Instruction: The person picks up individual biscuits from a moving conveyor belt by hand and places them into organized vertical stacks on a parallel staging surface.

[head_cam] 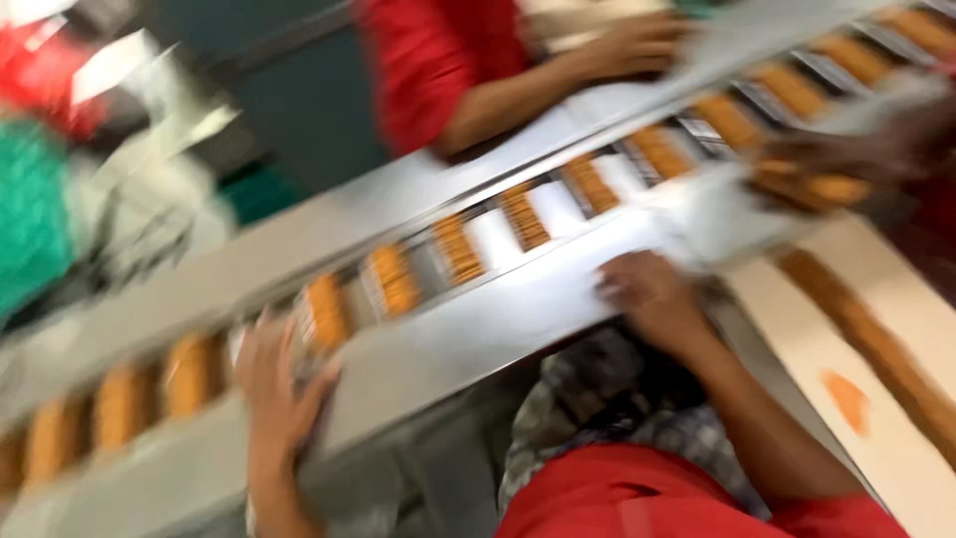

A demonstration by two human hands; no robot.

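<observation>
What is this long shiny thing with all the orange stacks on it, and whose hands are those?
The picture comes from a camera on a person's head, looking down, and it is blurry. The shiny thing is a long metal conveyor. It holds a row of orange biscuit stacks in slots. The person's left hand touches one stack at the line. Their right hand rests on the metal edge. Whether either hand grips anything is too blurred to tell. Across the line, a co-worker in a red shirt reaches a hand in.

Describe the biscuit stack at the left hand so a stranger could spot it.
Follow the long steel conveyor running diagonally across the view, with its row of orange-brown biscuit stacks. Go toward its lower left end, where the left hand rests. The biscuit stack touching those fingers is the one; neighbouring stacks sit untouched.
</observation>
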